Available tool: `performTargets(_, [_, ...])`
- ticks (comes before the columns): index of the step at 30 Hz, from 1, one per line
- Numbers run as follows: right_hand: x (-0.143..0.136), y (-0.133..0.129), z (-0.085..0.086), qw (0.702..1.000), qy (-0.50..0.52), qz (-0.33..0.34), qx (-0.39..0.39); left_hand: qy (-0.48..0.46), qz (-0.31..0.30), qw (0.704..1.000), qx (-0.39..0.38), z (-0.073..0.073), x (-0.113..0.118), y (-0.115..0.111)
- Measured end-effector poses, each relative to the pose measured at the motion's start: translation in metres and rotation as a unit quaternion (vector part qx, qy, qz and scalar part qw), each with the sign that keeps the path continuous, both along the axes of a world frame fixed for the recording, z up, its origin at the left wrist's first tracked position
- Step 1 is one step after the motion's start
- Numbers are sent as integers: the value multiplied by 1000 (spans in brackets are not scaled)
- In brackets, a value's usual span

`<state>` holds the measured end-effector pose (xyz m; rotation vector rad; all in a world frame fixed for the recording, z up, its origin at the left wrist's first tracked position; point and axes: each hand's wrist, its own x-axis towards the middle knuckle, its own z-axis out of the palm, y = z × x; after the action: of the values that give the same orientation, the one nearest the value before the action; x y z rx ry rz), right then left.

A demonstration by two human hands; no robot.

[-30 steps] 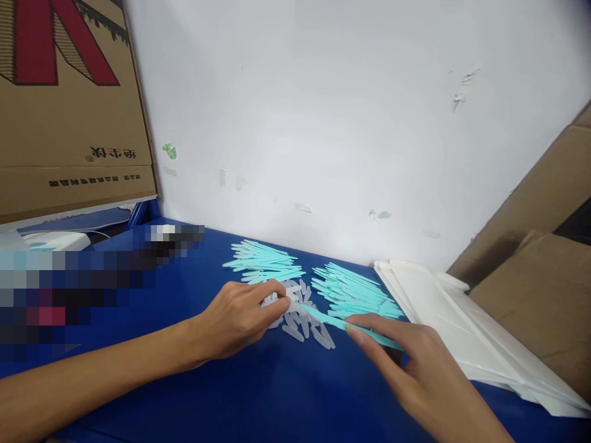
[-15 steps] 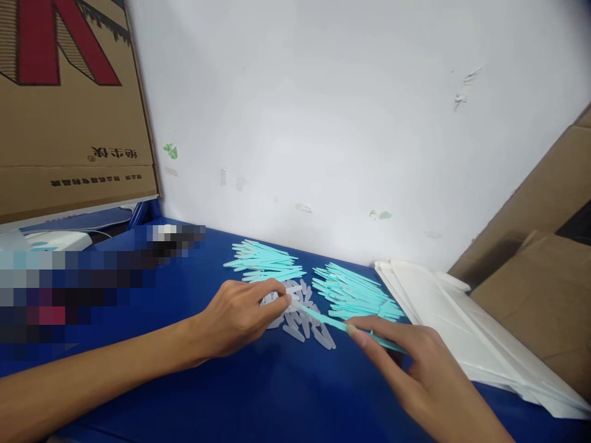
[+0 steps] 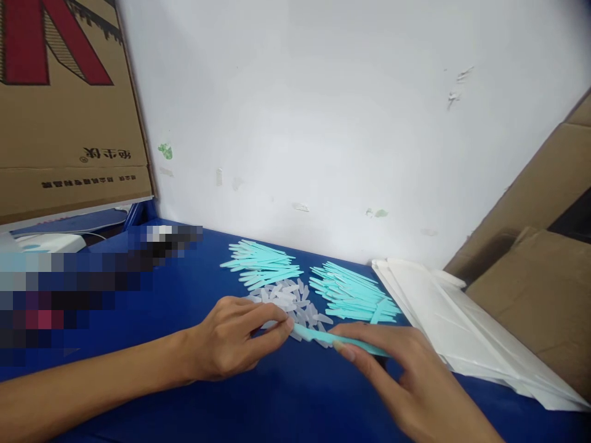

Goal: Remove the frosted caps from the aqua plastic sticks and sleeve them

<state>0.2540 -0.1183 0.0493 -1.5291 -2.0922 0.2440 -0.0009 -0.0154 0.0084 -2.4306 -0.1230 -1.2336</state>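
A slim turquoise stick (image 3: 362, 346), shaped like an eyebrow razor, is pinched between the thumb and fingers of my right hand (image 3: 401, 363). It points left over the blue tabletop. My left hand (image 3: 235, 338) is closed at its left end, where a translucent cap, mostly hidden by my fingertips, seems to cover the tip. Just beyond my hands lies a heap of loose translucent caps (image 3: 300, 301). Behind these, similar turquoise sticks form a left pile (image 3: 263, 261) and a right pile (image 3: 348, 289).
White flat bags or sheets (image 3: 429, 314) lie at the right, beside brown cardboard (image 3: 540, 295). A large printed carton (image 3: 74, 129) stands at the left. The white wall (image 3: 295, 123) borders the blue table (image 3: 277, 400) at the back. A pixelated patch covers the left side.
Both hands have moved a little lower and closer together. Less of the stick shows between them, and the cap at its tip is now more covered by my left fingers.
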Motion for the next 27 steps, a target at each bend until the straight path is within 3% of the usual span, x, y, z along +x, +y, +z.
performTargets(9, [-5, 2, 8, 999, -5, 32, -28, 18, 19, 999, -20, -5, 0, 2])
performTargets(12, [-5, 5, 4, 998, -24, 42, -42, 11, 8, 1000, -8, -1, 1, 5])
performTargets(14, [-2, 9, -3, 997, -67, 13, -25, 8, 15, 1000, 4, 3, -1, 13])
performTargets(18, [13, 20, -15, 965, -185, -183, 44, 16, 111, 993, -26, 9, -14, 44])
performTargets(21, [27, 25, -18, 930, -241, -276, -8, 53, 225, 964, -129, 9, -25, 70])
performTargets(24, [33, 25, -18, 923, -248, -283, -79, 94, 294, 927, -213, 4, -29, 84])
performTargets(27, [29, 25, -23, 935, -222, -250, -123, 112, 315, 911, -244, 0, -28, 87])
